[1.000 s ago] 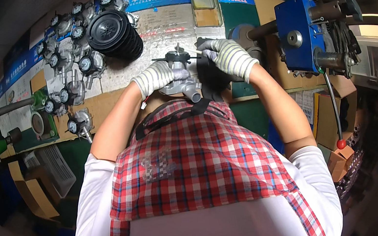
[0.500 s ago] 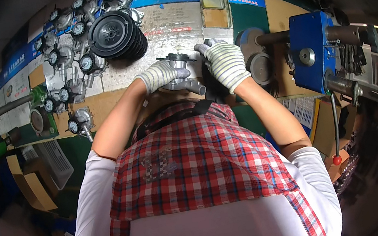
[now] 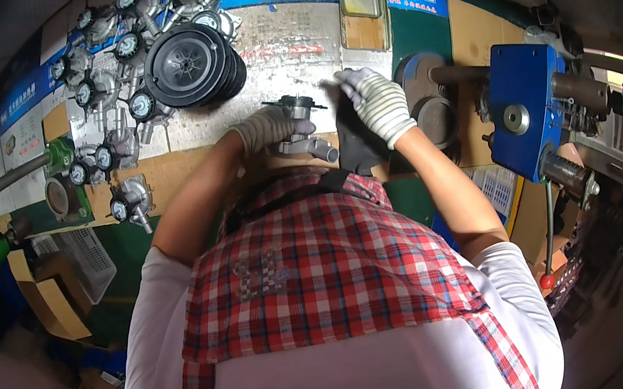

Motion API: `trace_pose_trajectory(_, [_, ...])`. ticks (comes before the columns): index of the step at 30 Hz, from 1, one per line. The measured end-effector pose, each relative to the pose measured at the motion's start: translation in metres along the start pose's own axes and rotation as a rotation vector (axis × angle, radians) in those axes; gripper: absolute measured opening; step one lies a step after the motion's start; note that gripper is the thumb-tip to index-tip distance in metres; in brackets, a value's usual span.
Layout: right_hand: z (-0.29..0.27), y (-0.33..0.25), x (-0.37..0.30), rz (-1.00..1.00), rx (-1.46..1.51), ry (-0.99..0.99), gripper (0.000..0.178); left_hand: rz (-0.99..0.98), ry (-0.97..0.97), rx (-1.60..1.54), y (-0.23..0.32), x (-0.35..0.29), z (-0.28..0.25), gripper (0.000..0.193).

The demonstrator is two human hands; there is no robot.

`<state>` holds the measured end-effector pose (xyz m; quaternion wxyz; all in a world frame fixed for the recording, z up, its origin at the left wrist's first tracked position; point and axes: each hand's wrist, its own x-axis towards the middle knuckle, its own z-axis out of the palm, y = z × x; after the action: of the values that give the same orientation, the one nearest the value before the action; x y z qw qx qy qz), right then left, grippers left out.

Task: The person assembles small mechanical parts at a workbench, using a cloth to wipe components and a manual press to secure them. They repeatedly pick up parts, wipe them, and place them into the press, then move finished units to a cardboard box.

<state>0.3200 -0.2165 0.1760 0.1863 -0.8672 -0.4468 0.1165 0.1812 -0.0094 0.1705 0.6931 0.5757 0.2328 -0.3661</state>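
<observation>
My gloved left hand (image 3: 272, 128) is closed around a silver metal pump (image 3: 304, 124) near the front edge of the bench. A dark, finned disc tops the pump, and its pipe stub points toward the lower right. To the right, my gloved right hand (image 3: 379, 105) is raised apart from the pump. Its fingers are bent together toward the thumb; whatever may be between them is too small to make out. Below that hand lies a dark, flat piece (image 3: 356, 138), partly covered by it.
Several similar metal pumps (image 3: 129, 46) stand at the left, beside a stack of round black parts (image 3: 187, 66). At the right are a blue press (image 3: 519, 92) with a red-knobbed lever and a round metal fixture (image 3: 432, 120). A green fixture (image 3: 61, 157) stands far left. A framed tray (image 3: 363, 13) lies behind.
My right hand has moved slightly right, its fingers drawing closer together. My left hand keeps its grip on the pump. The head view has shifted a little.
</observation>
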Motion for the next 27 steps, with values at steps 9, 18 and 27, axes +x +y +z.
trace_pose_trajectory(9, [0.045, 0.091, 0.104, 0.858, -0.166, 0.19, 0.039, 0.253, 0.094, 0.163, -0.042, -0.027, -0.027, 0.045])
trace_pose_trajectory(18, [0.007, -0.036, 0.112, 0.039, 0.088, 0.827, 0.04, 0.44, 0.037, -0.811, -0.129, -0.087, -0.027, 0.058])
trace_pose_trajectory(27, [-0.021, -0.182, 0.1, -0.745, -0.212, 0.358, 0.032, 0.39, 0.238, -1.024, -0.18, -0.11, -0.035, 0.08])
